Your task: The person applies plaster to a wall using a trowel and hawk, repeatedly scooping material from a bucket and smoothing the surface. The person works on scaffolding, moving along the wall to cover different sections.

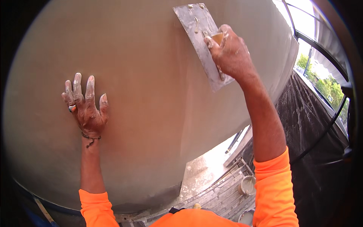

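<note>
Fingers (221, 36) of right hand (230, 53) gripping plastering trowel (200, 41), upper centre, smoothing wall (151, 94); left hand (86, 108) pressing flat, fingers spread. Next stroke needing steady blade angle.

I see steel trowel (199, 41) | upper centre, flat on grey plaster wall (143, 94) | blade tilted, plaster-smeared | wooden handle gripped

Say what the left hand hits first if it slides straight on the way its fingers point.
Probably nothing but more wall: the left hand lies flat on the plaster, fingers pointing up, with bare surface above. The trowel sits well to the right.
</note>
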`<action>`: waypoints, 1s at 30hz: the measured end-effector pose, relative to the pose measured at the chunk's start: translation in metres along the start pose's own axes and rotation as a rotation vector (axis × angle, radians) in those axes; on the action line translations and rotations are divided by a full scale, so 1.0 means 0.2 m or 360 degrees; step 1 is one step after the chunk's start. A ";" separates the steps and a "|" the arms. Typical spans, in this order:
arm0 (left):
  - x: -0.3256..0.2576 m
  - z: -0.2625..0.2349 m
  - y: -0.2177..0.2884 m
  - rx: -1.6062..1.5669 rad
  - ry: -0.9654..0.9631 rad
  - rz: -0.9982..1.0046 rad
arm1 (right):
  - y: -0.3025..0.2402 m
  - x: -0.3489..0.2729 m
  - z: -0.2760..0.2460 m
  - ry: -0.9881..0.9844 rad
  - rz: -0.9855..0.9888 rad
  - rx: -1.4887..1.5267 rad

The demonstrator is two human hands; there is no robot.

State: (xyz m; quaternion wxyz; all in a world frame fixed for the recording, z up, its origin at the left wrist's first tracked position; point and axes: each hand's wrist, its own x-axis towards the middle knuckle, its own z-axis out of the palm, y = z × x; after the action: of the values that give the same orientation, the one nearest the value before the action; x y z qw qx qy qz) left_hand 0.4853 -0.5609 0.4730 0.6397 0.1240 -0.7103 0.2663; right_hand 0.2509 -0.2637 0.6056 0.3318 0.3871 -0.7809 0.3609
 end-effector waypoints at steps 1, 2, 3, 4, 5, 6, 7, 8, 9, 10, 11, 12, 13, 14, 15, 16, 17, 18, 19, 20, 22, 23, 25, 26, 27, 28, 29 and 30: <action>0.00 0.00 0.00 0.0008 0.0003 0.0010 | -0.02 -0.02 0.01 -0.0045 0.0092 -0.0045; 0.00 0.00 -0.01 0.0024 0.0007 0.0024 | -0.03 -0.04 0.03 -0.0069 0.0120 -0.0070; 0.00 0.01 -0.01 0.0031 0.0023 0.0070 | -0.02 -0.07 0.06 -0.0092 0.0177 -0.0098; 0.00 0.01 -0.01 0.0026 0.0025 0.0075 | -0.01 -0.11 0.09 -0.0121 0.0168 -0.0160; -0.01 0.02 -0.01 0.0029 0.0033 0.0074 | 0.01 -0.19 0.13 -0.0146 0.0176 -0.0223; -0.01 0.02 -0.01 0.0057 0.0009 0.0057 | 0.02 -0.26 0.16 -0.0162 0.0200 -0.0291; -0.01 0.02 -0.01 0.0040 0.0040 0.0073 | 0.03 -0.33 0.20 -0.0225 0.0259 -0.0273; -0.01 0.03 -0.01 0.0045 0.0040 0.0065 | 0.04 -0.40 0.24 -0.0285 0.0327 -0.0272; -0.01 0.03 -0.01 0.0062 0.0030 0.0051 | 0.05 -0.47 0.29 -0.0334 0.0396 -0.0273; -0.01 0.03 -0.01 0.0039 0.0056 0.0081 | 0.06 -0.53 0.32 -0.0368 0.0446 -0.0265; -0.01 0.04 -0.01 0.0032 0.0069 0.0102 | 0.07 -0.59 0.36 -0.0408 0.0494 -0.0240; -0.01 0.04 -0.02 0.0049 0.0065 0.0094 | 0.09 -0.64 0.40 -0.0433 0.0511 -0.0207; -0.01 0.05 -0.02 0.0056 0.0063 0.0108 | 0.11 -0.68 0.43 -0.0464 0.0541 -0.0178; -0.01 0.05 -0.02 0.0050 0.0081 0.0135 | 0.13 -0.73 0.46 -0.0474 0.0537 -0.0160; -0.01 0.05 -0.02 0.0064 0.0083 0.0140 | 0.16 -0.76 0.49 -0.0484 0.0540 -0.0149; -0.01 0.05 -0.02 0.0095 0.0065 0.0130 | 0.19 -0.80 0.52 -0.0454 0.0493 -0.0122; -0.01 0.05 -0.02 0.0086 0.0082 0.0157 | 0.22 -0.84 0.54 -0.0447 0.0493 -0.0094; -0.01 0.05 -0.02 0.0095 0.0077 0.0161 | 0.24 -0.88 0.57 -0.0477 0.0559 -0.0077; -0.01 0.05 -0.02 0.0117 0.0056 0.0143 | 0.26 -0.92 0.60 -0.0464 0.0564 -0.0043; -0.01 0.04 -0.02 0.0115 0.0066 0.0157 | 0.27 -0.96 0.62 -0.0444 0.0575 -0.0020; 0.00 0.04 -0.02 0.0144 0.0051 0.0134 | 0.28 -1.04 0.62 -0.0301 0.0444 0.0049; 0.00 0.04 -0.02 0.0137 0.0068 0.0139 | 0.28 -1.04 0.61 -0.0259 0.0393 0.0053; 0.00 0.03 -0.01 0.0145 0.0056 0.0136 | 0.29 -1.00 0.60 -0.0117 0.0297 0.0132; 0.00 0.03 -0.01 0.0131 0.0057 0.0134 | 0.31 -0.94 0.59 0.0018 0.0129 0.0162; 0.00 0.03 -0.02 0.0126 0.0047 0.0133 | 0.34 -0.84 0.59 0.0091 0.0067 0.0169; 0.00 0.03 -0.01 0.0131 0.0027 0.0128 | 0.35 -0.76 0.61 0.0179 -0.0019 0.0181; 0.00 0.03 -0.02 0.0126 0.0030 0.0140 | 0.37 -0.69 0.63 0.0163 0.0009 0.0232; 0.00 0.03 -0.02 0.0130 0.0027 0.0145 | 0.39 -0.64 0.66 0.0174 -0.0005 0.0290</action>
State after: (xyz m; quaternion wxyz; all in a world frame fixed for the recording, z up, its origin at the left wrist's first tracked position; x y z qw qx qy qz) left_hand 0.4822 -0.5667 0.4734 0.6273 0.1153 -0.6983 0.3249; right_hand 0.2151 -0.2923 0.4116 0.3377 0.3967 -0.7250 0.4505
